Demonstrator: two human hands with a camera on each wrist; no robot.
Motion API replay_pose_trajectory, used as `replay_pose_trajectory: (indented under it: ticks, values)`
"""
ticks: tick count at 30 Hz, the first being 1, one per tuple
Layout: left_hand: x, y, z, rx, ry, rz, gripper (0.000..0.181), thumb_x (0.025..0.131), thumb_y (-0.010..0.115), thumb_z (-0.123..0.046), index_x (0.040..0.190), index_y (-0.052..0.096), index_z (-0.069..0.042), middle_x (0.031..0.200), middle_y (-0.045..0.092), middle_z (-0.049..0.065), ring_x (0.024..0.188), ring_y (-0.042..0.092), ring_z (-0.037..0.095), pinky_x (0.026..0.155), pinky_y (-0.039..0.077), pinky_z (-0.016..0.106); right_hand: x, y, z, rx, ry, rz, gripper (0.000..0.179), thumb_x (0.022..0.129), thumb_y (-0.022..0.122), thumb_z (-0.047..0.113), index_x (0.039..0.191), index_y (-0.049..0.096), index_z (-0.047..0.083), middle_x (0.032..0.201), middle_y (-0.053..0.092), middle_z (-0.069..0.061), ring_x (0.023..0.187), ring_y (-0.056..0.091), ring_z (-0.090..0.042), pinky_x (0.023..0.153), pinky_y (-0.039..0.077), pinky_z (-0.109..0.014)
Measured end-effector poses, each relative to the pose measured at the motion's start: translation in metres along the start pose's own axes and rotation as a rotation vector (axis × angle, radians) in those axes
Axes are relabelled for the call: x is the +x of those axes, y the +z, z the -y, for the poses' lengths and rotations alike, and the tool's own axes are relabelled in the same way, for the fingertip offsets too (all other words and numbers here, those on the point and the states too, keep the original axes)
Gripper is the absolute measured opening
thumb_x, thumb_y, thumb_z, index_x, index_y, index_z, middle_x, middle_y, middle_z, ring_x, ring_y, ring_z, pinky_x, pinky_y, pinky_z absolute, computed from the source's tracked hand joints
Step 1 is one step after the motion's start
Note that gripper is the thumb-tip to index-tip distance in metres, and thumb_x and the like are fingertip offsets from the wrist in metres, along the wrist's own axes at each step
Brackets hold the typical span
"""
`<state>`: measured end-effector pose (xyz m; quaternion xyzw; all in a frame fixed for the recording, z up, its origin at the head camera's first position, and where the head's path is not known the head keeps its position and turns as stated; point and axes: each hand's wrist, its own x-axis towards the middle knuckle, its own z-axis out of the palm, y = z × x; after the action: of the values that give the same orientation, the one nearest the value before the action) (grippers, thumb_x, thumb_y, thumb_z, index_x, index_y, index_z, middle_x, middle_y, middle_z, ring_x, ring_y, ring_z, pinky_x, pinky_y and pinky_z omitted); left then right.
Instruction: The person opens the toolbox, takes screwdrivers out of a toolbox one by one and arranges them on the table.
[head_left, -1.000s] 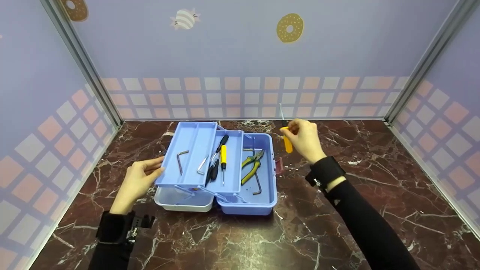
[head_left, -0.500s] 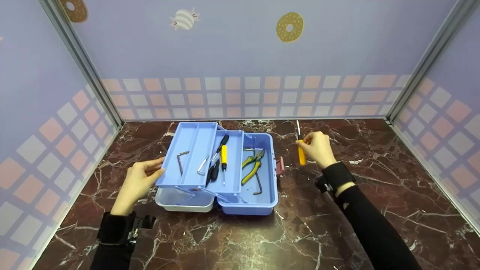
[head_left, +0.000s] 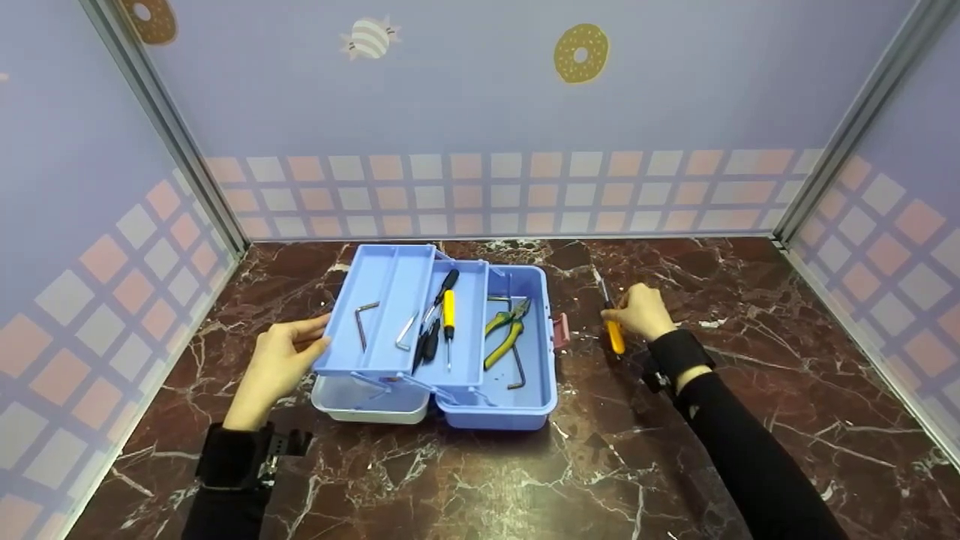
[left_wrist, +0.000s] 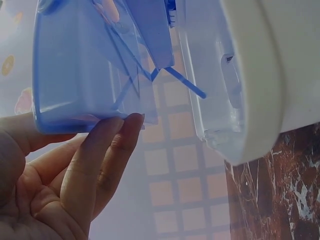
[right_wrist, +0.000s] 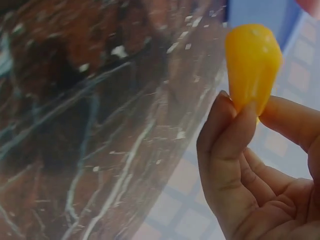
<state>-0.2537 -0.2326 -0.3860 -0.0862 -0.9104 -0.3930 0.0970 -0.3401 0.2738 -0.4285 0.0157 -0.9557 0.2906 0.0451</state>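
A blue toolbox (head_left: 497,421) stands open on the table with its trays fanned out to the left. My left hand (head_left: 279,361) holds the left edge of the upper tray (head_left: 375,274); in the left wrist view, fingertips lie under the tray's wall (left_wrist: 70,75). To the right of the box, my right hand (head_left: 643,311) pinches a screwdriver (head_left: 615,337) with an orange-yellow handle. Its metal shaft points away, low over the table. In the right wrist view the handle's butt end (right_wrist: 252,55) sticks out past thumb and fingers.
Hex keys (head_left: 361,330) lie in the upper tray. The middle tray (head_left: 469,356) holds a yellow screwdriver (head_left: 448,315) and black-handled tools (head_left: 429,341). Green-handled pliers (head_left: 504,345) lie in the box's base. A red latch (head_left: 560,331) juts from its right side. Patterned walls (head_left: 480,97) enclose the marble table (head_left: 600,480).
My right hand has carried the screwdriver rightward and down toward the table, its shaft tilting from upright to lower. The left hand and toolbox have stayed put.
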Motion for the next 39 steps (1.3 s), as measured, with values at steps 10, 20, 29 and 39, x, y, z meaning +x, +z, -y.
replay_pose_trajectory:
  ticks: [10,20,29,39]
  values:
    - [-0.001,0.0,-0.001,0.012,0.014,-0.007,0.038,0.092,0.063,-0.002,0.129,0.061,0.005,0.112,0.07,0.026,0.101,0.071,0.039,0.087,0.058,0.042,0.006,0.011,-0.012,-0.116,0.072,0.065,0.033,0.08,0.079,0.018,0.056,0.061,0.004,0.063,0.069,-0.018,0.047,0.061,-0.017,0.053,0.055,-0.027]
    - [-0.002,-0.002,-0.003,0.039,0.009,-0.002,0.038,0.092,0.064,-0.004,0.129,0.061,0.004,0.112,0.07,0.025,0.102,0.071,0.039,0.088,0.057,0.048,0.01,0.016,-0.013,-0.18,0.111,0.121,0.028,0.081,0.078,0.017,0.079,0.066,-0.008,0.083,0.07,-0.031,0.052,0.068,-0.024,0.067,0.062,-0.039]
    - [-0.001,-0.001,-0.003,0.022,0.008,-0.027,0.037,0.091,0.064,-0.003,0.128,0.063,0.003,0.109,0.072,0.023,0.098,0.072,0.037,0.085,0.059,0.043,0.008,0.018,-0.013,-0.185,0.12,0.132,0.032,0.083,0.077,0.019,0.08,0.067,-0.011,0.08,0.07,-0.031,0.044,0.064,-0.018,0.046,0.056,-0.027]
    - [0.0,0.0,-0.002,0.016,0.004,-0.022,0.038,0.091,0.064,-0.002,0.128,0.063,0.003,0.11,0.071,0.024,0.099,0.072,0.037,0.087,0.058,0.044,0.01,0.015,-0.018,-0.211,0.09,0.144,0.031,0.083,0.076,0.019,0.08,0.066,-0.01,0.083,0.07,-0.033,0.05,0.069,-0.024,0.059,0.062,-0.035]
